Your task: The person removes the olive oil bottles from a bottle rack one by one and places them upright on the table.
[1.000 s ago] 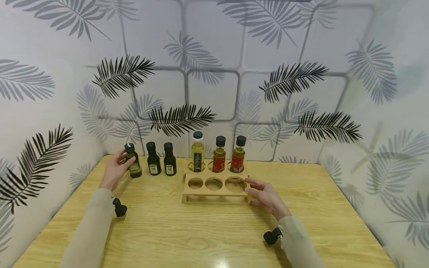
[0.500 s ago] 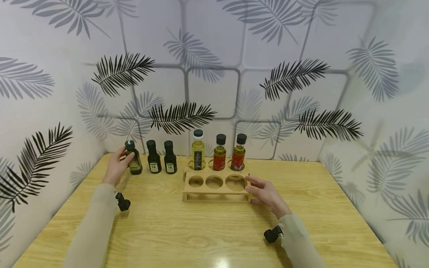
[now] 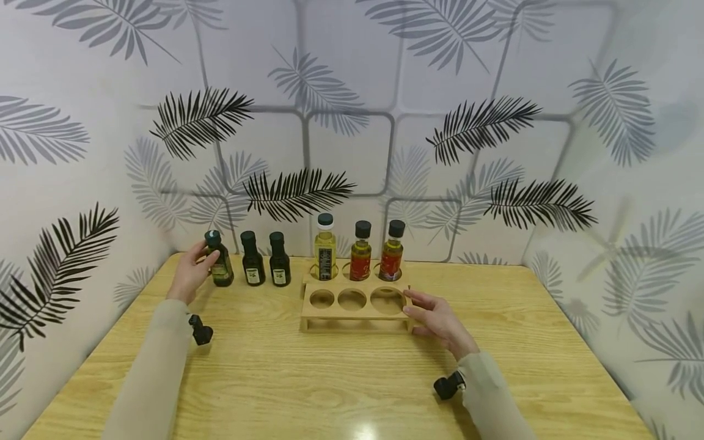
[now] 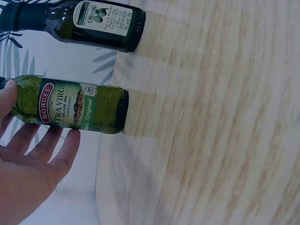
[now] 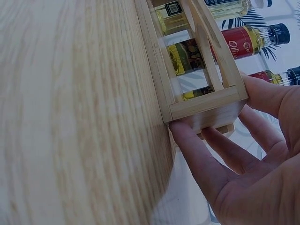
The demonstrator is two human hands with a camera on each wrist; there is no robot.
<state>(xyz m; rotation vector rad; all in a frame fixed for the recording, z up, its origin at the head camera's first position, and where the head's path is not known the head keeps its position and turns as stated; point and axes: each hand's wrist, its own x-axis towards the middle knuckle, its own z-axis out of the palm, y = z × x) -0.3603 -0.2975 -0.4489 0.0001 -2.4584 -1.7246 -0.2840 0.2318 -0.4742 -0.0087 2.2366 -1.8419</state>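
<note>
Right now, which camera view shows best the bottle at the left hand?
The left wrist view: the bottle appears large there, and BORGES is readable on its label. The head view shows it smaller, partly covered by the left hand. The right wrist view does not show it.

Since a second ago, the leftmost green bottle [image 3: 222, 269] has been shifted slightly farther back on the tabletop [image 3: 308, 385], so its base is now roughly aligned with the two dark bottles [image 3: 253, 267]; the left hand [image 3: 190, 273] is likewise carried farther.
</note>
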